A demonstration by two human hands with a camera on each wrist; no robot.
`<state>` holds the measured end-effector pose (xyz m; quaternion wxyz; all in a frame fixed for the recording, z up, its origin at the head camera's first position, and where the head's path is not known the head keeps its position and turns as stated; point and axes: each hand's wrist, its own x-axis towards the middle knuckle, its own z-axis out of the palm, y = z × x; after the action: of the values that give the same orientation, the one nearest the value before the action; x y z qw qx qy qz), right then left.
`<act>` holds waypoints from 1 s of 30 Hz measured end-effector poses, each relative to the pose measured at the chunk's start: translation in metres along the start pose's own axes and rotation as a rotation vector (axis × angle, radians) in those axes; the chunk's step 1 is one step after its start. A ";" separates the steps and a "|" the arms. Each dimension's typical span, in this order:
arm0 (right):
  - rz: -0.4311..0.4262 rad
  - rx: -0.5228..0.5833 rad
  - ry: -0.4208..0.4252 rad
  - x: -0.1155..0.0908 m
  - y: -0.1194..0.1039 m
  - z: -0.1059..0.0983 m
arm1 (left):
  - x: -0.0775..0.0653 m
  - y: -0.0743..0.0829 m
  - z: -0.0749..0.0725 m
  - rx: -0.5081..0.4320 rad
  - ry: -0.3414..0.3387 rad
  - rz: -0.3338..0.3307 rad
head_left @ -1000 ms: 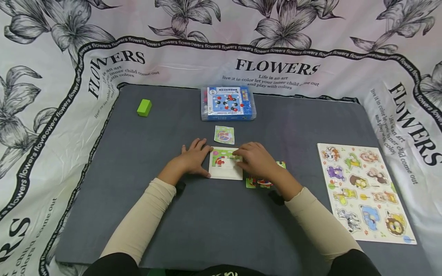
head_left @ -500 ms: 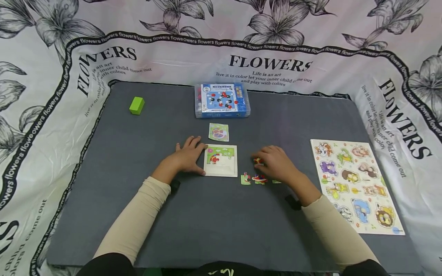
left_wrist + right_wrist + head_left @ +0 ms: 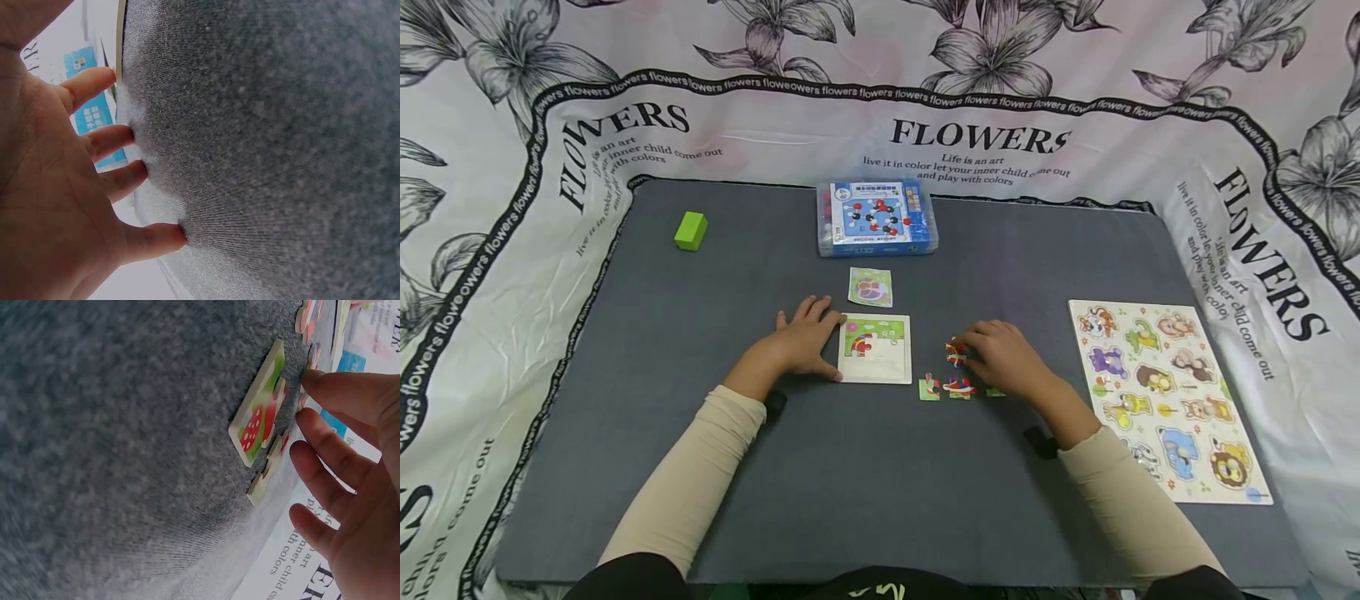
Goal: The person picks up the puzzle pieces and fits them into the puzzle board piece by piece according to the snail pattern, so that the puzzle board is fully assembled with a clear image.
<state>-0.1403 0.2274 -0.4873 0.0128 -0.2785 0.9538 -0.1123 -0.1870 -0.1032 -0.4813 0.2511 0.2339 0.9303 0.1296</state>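
In the head view, my left hand (image 3: 797, 342) lies with fingers spread at the left edge of a small square puzzle board (image 3: 880, 367). Several pieces fill its top row and left side, showing green and a red shape. In the left wrist view the fingertips (image 3: 178, 234) press on the grey cloth. My right hand (image 3: 1007, 358) pinches a red-patterned puzzle piece (image 3: 954, 352) between thumb and index finger, right of the board. Loose puzzle pieces (image 3: 958, 387) lie just below it, one partly hidden by the hand. A piece with a white-dotted red patch (image 3: 253, 428) shows in the right wrist view.
A picture card (image 3: 871, 287) lies beyond the board, with a blue-labelled plastic case (image 3: 877, 218) behind it. A green block (image 3: 690, 231) stands at the back left. An animal puzzle board (image 3: 1172, 400) lies at the right, beside my right forearm.
My right hand has left the puzzle board and moved right to the loose pieces, where it now pinches one. The left hand stays at the board's left edge. The head view has shifted slightly.
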 end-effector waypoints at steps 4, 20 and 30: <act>0.002 0.005 -0.011 0.002 -0.002 -0.001 | -0.002 0.000 -0.001 -0.007 0.003 0.005; -0.096 -0.012 -0.022 0.038 -0.036 -0.005 | 0.000 0.001 -0.003 0.005 -0.017 -0.008; -0.176 -0.021 -0.059 0.072 -0.071 0.011 | 0.000 0.001 -0.003 0.011 -0.028 -0.038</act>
<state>-0.1628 0.1286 -0.4796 0.0282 -0.3645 0.9259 -0.0948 -0.1882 -0.1031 -0.4786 0.2651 0.2194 0.9317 0.1164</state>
